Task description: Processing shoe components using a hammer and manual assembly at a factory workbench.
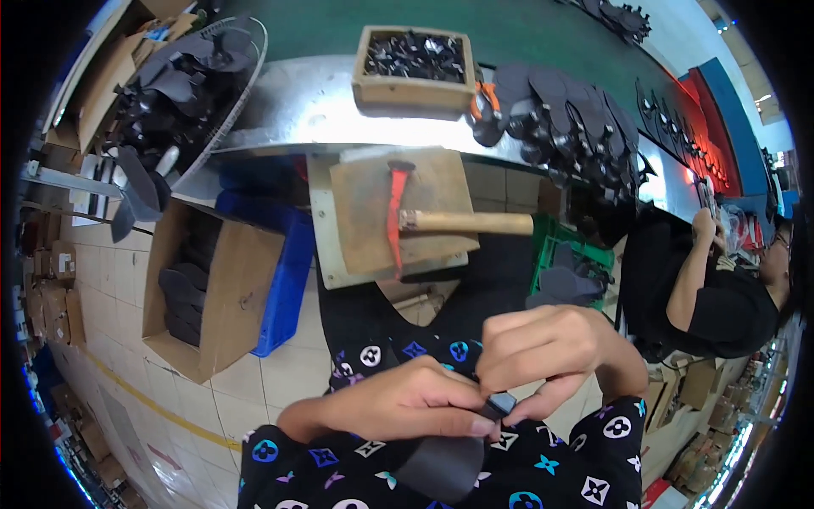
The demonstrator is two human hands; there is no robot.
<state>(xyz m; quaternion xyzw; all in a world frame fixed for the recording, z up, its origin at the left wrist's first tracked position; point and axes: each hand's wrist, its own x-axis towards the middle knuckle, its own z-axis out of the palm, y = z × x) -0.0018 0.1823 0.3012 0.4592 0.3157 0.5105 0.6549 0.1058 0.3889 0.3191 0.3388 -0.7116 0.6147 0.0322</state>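
Close to my body, my left hand point(415, 399) is closed on a dark shoe sole point(445, 467), whose broad rounded end hangs down below the fingers. My right hand point(547, 360) meets it from the other side, thumb and fingers pinched round a small glossy black heel point(502, 402) at the sole's narrow end. How the heel and sole join is hidden by my fingers. Ahead of my hands, a hammer point(466, 222) with a red head and wooden handle lies on a worn wooden board point(360, 199).
A wooden box point(415, 100) of small black heels stands on the metal bench edge, beside orange-handled pliers point(485, 102). Heeled soles point(577, 110) are piled to the right, others fill a wire-rimmed basket point(246, 93). A cardboard box point(229, 297) stands left; a co-worker point(721, 297) sits right.
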